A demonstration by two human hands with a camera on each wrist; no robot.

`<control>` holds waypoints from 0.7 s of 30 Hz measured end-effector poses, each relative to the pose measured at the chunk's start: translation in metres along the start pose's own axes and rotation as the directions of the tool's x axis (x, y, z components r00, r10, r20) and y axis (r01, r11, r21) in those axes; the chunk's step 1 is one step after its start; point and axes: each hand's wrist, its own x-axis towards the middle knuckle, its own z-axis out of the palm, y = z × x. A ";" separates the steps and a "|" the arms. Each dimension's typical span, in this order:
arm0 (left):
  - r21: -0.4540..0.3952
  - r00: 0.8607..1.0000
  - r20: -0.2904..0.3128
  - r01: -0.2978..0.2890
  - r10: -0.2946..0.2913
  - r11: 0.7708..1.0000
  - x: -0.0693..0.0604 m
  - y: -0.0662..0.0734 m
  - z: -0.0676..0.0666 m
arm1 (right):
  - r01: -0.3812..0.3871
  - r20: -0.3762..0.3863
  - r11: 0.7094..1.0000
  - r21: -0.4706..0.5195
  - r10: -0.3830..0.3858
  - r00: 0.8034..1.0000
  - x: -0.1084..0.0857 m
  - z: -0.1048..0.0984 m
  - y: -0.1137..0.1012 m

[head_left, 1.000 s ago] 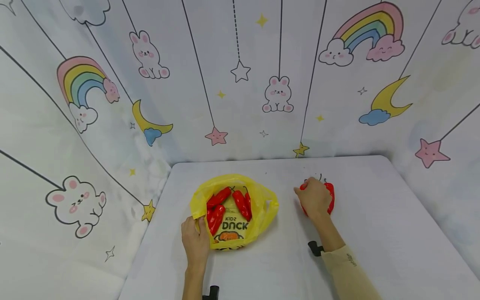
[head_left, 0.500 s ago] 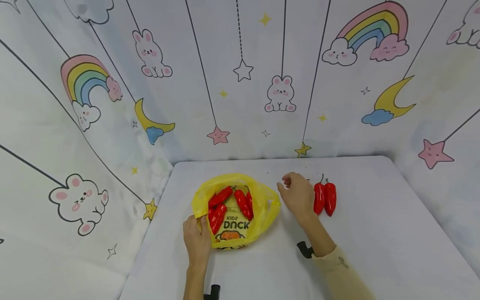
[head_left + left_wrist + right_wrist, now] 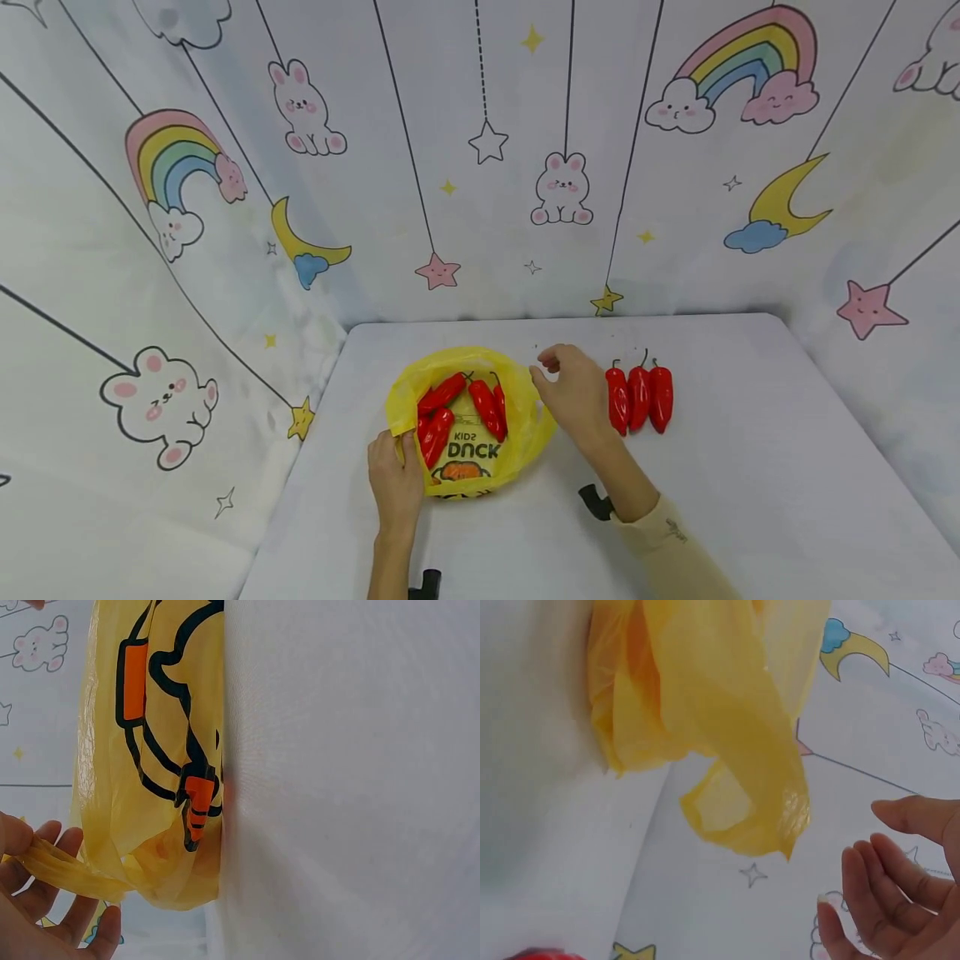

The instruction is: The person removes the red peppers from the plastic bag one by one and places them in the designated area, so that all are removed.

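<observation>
A yellow plastic bag (image 3: 528, 442) printed with "KIDS DUCK" lies with its mouth open on the white table. Several glossy red peppers (image 3: 486, 407) lie inside it. At the bag's left rim, my left hand (image 3: 395, 483) pinches the yellow bag handle (image 3: 67, 874) between thumb and fingers. My right hand (image 3: 577, 400) hovers by the bag's right edge, thumb and fingers apart, holding nothing. In the right wrist view, a gap shows between that hand and the loose right handle (image 3: 757, 825). Three red peppers (image 3: 639, 400) lie side by side to its right, stems pointing away.
The white tabletop (image 3: 750, 467) extends to the right of the peppers and in front of the bag. Behind and to the left rises a white cloth backdrop (image 3: 480, 217) with rainbows, bears and stars. Black wrist mounts (image 3: 596, 502) sit on both forearms.
My right hand has come off the three peppers and moved left to the bag's right edge, bringing nothing with it. The peppers stay in their row. My left hand keeps its pinch.
</observation>
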 end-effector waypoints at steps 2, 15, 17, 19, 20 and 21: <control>0.002 1.000 0.000 0.000 0.000 1.000 0.000 0.000 0.000 | 0.009 0.016 1.000 0.010 -0.009 1.000 0.001 0.002 -0.005; 0.003 1.000 0.007 0.017 -0.017 1.000 -0.001 0.001 0.000 | -0.011 0.129 1.000 0.030 0.007 0.992 0.013 0.015 -0.032; -0.001 1.000 0.007 0.018 -0.018 1.000 -0.001 0.001 0.000 | -0.025 0.157 0.999 0.033 0.020 0.987 0.015 0.018 -0.035; -0.006 1.000 0.007 0.019 -0.019 1.000 -0.001 0.001 0.000 | -0.036 0.186 0.999 0.032 0.029 0.982 0.016 0.022 -0.036; -0.007 1.000 0.008 0.018 -0.018 1.000 -0.002 0.000 0.001 | -0.038 0.198 0.999 0.028 0.032 0.980 0.017 0.025 -0.037; -0.009 1.000 0.009 0.018 -0.018 1.000 -0.002 0.000 0.001 | -0.040 0.209 0.999 0.021 0.035 0.977 0.017 0.027 -0.038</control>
